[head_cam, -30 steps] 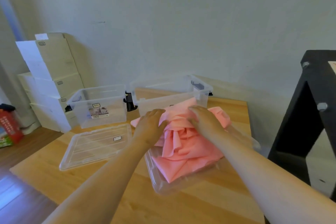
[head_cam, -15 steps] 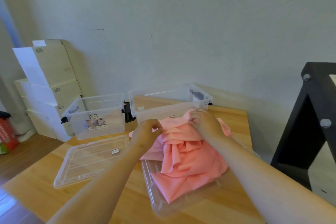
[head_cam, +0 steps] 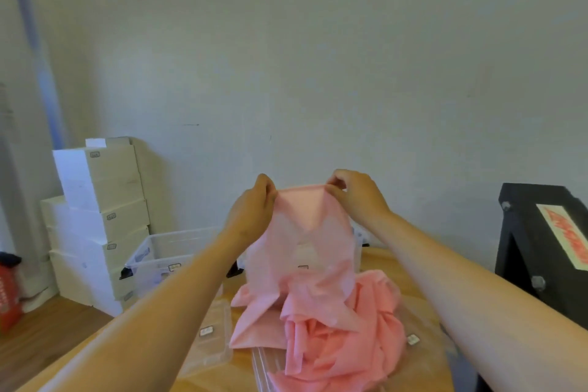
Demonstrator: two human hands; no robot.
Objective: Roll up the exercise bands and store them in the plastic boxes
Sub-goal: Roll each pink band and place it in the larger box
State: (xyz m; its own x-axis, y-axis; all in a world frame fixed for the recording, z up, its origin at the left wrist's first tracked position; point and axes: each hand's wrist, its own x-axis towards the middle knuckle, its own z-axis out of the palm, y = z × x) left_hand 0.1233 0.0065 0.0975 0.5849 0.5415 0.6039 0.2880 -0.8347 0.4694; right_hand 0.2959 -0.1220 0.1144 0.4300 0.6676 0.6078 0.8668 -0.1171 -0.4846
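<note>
The pink exercise band [head_cam: 305,264] is now raised by one end. Half a second ago it was bunched on the clear lid [head_cam: 264,366] with both hands low in the heap. Its upper edge is now held well above the surface [head_cam: 378,264]. That edge is pinched at one corner by the left hand [head_cam: 251,210] and at the other by the right hand [head_cam: 356,197], with the fingers of both curled onto the material. Between them the edge is stretched nearly level.

From this edge the band hangs straight down, so its long axis is upright in the raised part. The lower stretch is left crumpled on the lid and spills partly onto the surface beside it. A free end seems to be trailing toward the near edge, though the folds make this hard to confirm.

The lift is judged to be the untangling step, where an end is found and the band is drawn out flat before rolling. No roll is formed yet, and nothing pink is seen in the clear box [head_cam: 171,248] to the left.
</note>
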